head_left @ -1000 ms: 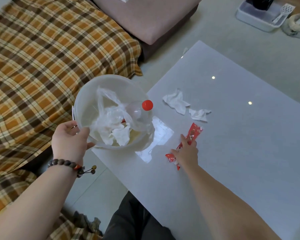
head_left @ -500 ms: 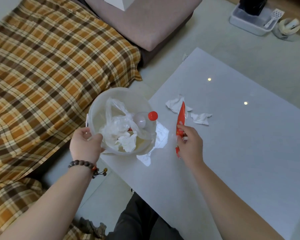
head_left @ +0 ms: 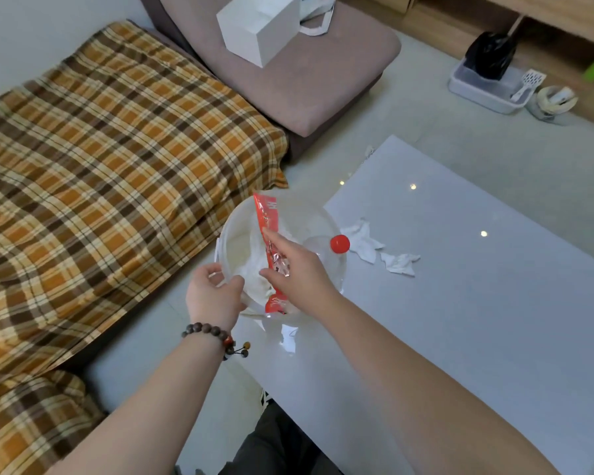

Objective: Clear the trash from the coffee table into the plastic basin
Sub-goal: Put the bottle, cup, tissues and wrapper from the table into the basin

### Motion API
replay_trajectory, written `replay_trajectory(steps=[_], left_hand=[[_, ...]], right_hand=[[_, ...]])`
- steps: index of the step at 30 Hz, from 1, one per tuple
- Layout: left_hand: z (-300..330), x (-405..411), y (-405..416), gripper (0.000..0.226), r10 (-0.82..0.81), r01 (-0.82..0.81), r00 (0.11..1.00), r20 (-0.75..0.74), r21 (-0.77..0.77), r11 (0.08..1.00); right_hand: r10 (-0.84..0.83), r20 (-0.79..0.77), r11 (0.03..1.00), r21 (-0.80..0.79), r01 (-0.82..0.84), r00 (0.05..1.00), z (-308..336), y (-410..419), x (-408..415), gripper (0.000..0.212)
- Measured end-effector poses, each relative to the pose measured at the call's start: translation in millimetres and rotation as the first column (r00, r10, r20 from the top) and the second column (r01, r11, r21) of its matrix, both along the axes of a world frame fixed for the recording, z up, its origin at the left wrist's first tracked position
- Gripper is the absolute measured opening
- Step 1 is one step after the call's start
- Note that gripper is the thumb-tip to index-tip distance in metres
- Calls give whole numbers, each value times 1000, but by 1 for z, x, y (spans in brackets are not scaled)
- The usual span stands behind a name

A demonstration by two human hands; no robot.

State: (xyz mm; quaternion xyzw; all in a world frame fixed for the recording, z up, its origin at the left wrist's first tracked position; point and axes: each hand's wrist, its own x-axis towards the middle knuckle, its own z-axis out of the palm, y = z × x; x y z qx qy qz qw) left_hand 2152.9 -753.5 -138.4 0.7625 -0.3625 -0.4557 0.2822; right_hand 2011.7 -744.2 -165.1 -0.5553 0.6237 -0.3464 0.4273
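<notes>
My left hand (head_left: 215, 296) grips the near rim of the translucent plastic basin (head_left: 232, 222), held at the coffee table's left edge. Inside lie white crumpled plastic and tissue (head_left: 251, 269) and a clear bottle with a red cap (head_left: 339, 243). My right hand (head_left: 299, 272) holds a long red snack wrapper (head_left: 266, 219) upright over the basin, its lower end down among the trash. Two crumpled white tissues (head_left: 362, 240) (head_left: 400, 264) lie on the glossy white coffee table (head_left: 477, 320) just right of the basin.
A plaid orange-brown blanket (head_left: 100, 166) covers the sofa at left. A white box (head_left: 258, 25) sits on a mauve ottoman (head_left: 323, 87) at the back. A grey litter tray (head_left: 487, 87) and tape roll (head_left: 556, 101) stand on the floor at far right.
My right hand lifted the red wrapper off the table and carried it left over the basin. My left hand kept hold of the rim, and the view tilted upward.
</notes>
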Motion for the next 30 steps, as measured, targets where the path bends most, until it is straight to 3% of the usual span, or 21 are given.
replay_trajectory(steps=[2,7,11,14,18,23,26,30], left_hand=[[0,0,-4,26,4,-4,1000,2,-6,1000],[-4,-4,-18,29,18,-18,998,66,-2,1000],[-14,-11,-33,28,52,-50,992,117,-14,999],[-26,-15,-43,33,71,-68,990,125,-30,997],[-43,-16,-48,34,94,-90,992,87,-46,995],[-49,-21,-47,34,96,-94,993,68,-41,995],[-47,-23,-46,36,92,-90,994,58,-36,995],[-38,-29,-44,30,104,-102,993,47,-42,994]], right_hand=[[-21,1,999,-23,21,1000,1,0,-10,63],[-283,12,956,-80,283,959,-19,11,-72,39],[-422,-203,892,83,445,883,-77,30,-145,35],[-404,-404,840,192,508,820,-126,35,-187,42],[-254,-536,829,308,466,805,-178,25,-212,51],[-88,-659,810,389,439,747,-212,18,-213,36],[-199,-609,808,342,480,768,-206,17,-208,24],[-537,-273,814,78,575,798,-140,1,-183,15]])
